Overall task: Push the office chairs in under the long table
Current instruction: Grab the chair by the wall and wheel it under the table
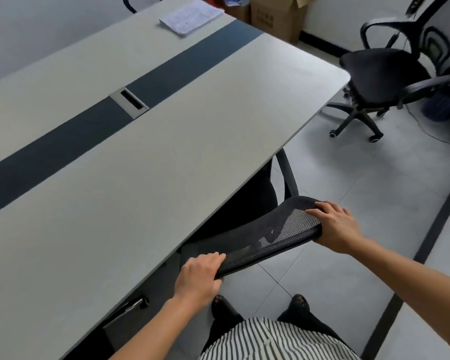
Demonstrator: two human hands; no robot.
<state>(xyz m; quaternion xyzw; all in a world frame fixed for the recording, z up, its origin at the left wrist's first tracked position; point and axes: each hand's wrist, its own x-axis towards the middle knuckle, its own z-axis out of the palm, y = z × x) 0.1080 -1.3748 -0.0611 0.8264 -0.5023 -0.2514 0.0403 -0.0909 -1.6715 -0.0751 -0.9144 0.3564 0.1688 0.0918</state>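
Note:
A black mesh-backed office chair stands right in front of me, its seat tucked under the long grey table. My left hand grips the left end of the backrest top, and my right hand grips the right end. One armrest shows beside the table edge. A second black office chair stands apart on the floor past the table's far right corner, turned away from the table.
A dark strip with a metal cable hatch runs down the table's middle. A stack of papers lies at the far end. Cardboard boxes stand against the back wall. A cable trails on the tiled floor at right.

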